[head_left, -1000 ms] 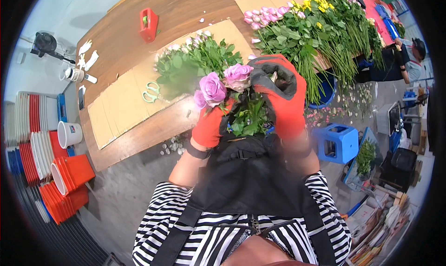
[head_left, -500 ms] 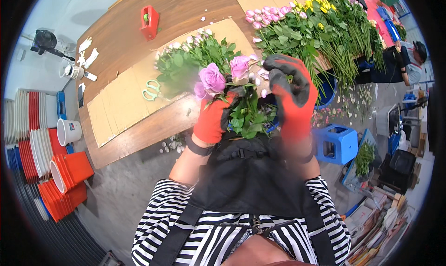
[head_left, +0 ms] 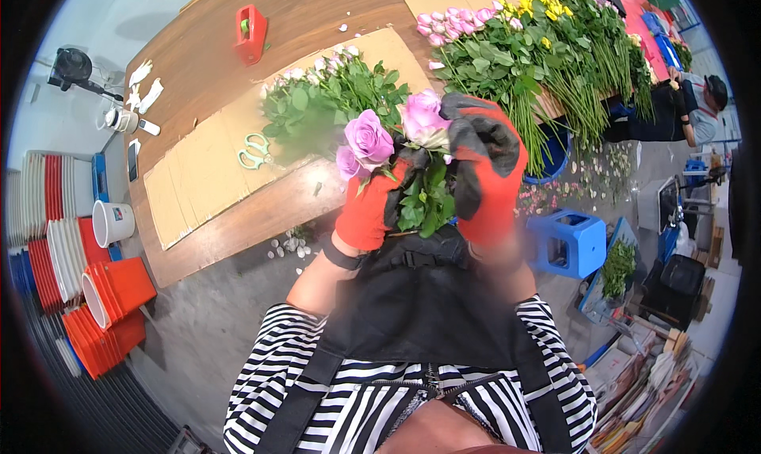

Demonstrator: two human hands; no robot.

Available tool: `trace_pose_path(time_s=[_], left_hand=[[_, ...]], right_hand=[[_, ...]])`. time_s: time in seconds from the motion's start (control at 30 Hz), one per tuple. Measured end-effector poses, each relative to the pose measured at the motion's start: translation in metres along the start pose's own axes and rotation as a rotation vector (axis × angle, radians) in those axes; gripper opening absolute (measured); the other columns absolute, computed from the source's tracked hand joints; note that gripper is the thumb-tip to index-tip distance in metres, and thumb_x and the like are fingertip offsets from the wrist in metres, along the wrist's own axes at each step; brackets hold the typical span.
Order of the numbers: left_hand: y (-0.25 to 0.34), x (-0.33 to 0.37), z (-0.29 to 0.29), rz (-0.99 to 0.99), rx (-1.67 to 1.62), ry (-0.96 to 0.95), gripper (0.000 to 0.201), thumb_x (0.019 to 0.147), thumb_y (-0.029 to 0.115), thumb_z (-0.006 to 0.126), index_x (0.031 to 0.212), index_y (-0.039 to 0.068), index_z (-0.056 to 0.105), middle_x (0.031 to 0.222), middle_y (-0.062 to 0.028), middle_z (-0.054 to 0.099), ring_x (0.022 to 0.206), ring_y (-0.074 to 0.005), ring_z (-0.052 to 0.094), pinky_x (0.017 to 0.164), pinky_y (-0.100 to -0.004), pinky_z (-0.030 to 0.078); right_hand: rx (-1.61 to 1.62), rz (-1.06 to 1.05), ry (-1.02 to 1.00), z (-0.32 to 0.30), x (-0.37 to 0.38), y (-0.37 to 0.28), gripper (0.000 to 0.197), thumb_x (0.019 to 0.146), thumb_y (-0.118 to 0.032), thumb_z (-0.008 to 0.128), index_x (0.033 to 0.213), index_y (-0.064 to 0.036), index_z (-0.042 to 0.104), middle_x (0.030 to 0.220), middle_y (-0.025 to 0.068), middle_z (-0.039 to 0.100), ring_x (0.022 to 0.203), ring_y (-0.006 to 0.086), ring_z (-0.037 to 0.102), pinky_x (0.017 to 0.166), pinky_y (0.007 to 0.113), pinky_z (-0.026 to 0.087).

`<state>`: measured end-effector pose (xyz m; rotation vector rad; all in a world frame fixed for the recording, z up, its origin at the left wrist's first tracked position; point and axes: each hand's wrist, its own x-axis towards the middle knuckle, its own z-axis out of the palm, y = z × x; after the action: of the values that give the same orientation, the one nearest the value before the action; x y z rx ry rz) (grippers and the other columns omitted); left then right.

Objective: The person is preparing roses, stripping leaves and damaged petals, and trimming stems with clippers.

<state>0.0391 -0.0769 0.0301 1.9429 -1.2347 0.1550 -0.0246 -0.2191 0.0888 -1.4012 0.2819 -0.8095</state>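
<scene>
My left hand point(head_left: 374, 199), in a red glove with a dark palm, is closed round the stems of a few purple roses point(head_left: 369, 135), just under the blooms. Green leaves point(head_left: 428, 194) hang below, between my hands. My right hand point(head_left: 485, 154), gloved the same way, has its fingers curled against the right side of a lighter purple rose point(head_left: 425, 120). Its fingertips touch the outer petals; what exactly they pinch is partly hidden. More pale roses point(head_left: 333, 89) lie on cardboard point(head_left: 208, 183) just beyond, beside green-handled scissors point(head_left: 254, 151).
On the wooden table point(head_left: 317, 28) are a red tape dispenser point(head_left: 250, 36) and a long heap of pink and yellow roses point(head_left: 507, 58). A blue bucket point(head_left: 552, 167) and blue stool point(head_left: 567, 244) stand at right. Orange buckets point(head_left: 119, 291) stand at left. Another person point(head_left: 701, 109) is far right.
My right hand has moved left onto the lighter rose. Loose petals that were in the air or beside the bloom no longer show. My left hand keeps its hold.
</scene>
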Motion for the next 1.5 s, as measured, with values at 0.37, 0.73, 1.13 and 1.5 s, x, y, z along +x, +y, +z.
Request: trace_pose_path(time_s=[0.37, 0.73, 1.13, 1.5], left_hand=[[-0.001, 0.006, 0.008, -0.038, -0.054, 0.024, 0.041, 0.076, 0.011, 0.067, 0.116, 0.004, 0.061, 0.109, -0.0122, 0.065, 0.106, -0.0297, 0.059, 0.092, -0.0416, 0.043], [0.017, 0.021, 0.022, -0.352, -0.723, 0.398, 0.027, 0.075, -0.006, 0.058, 0.101, 0.000, 0.057, 0.087, -0.0056, 0.061, 0.079, -0.0168, 0.061, 0.067, -0.0290, 0.050], [-0.003, -0.008, 0.027, -0.136, -0.201, 0.186, 0.021, 0.088, 0.010, 0.056, 0.106, 0.010, 0.067, 0.110, -0.0104, 0.065, 0.105, -0.0302, 0.058, 0.095, -0.0407, 0.041], [-0.005, 0.002, 0.033, -0.313, -0.458, 0.410, 0.035, 0.078, 0.005, 0.070, 0.110, -0.002, 0.056, 0.108, -0.0086, 0.058, 0.097, -0.0212, 0.058, 0.085, -0.0365, 0.047]], right_hand=[[0.565, 0.212, 0.102, -0.027, 0.004, 0.045, 0.027, 0.086, -0.009, 0.054, 0.110, 0.0026, 0.056, 0.098, 0.0068, 0.060, 0.093, 0.0155, 0.056, 0.085, 0.029, 0.045], [-0.922, -0.522, 0.015, -0.001, 0.002, -0.021, 0.030, 0.066, -0.013, 0.078, 0.092, -0.0097, 0.065, 0.098, 0.0052, 0.062, 0.099, 0.0293, 0.054, 0.090, 0.043, 0.037], [-0.094, -0.132, 0.159, 0.003, -0.008, 0.013, 0.025, 0.075, -0.003, 0.068, 0.099, -0.0023, 0.060, 0.096, 0.0073, 0.062, 0.095, 0.0187, 0.056, 0.085, 0.032, 0.043], [-0.518, -0.321, 0.016, -0.018, 0.008, -0.015, 0.030, 0.075, 0.006, 0.062, 0.103, -0.0031, 0.061, 0.106, 0.0085, 0.060, 0.101, 0.0184, 0.055, 0.085, 0.030, 0.046]])
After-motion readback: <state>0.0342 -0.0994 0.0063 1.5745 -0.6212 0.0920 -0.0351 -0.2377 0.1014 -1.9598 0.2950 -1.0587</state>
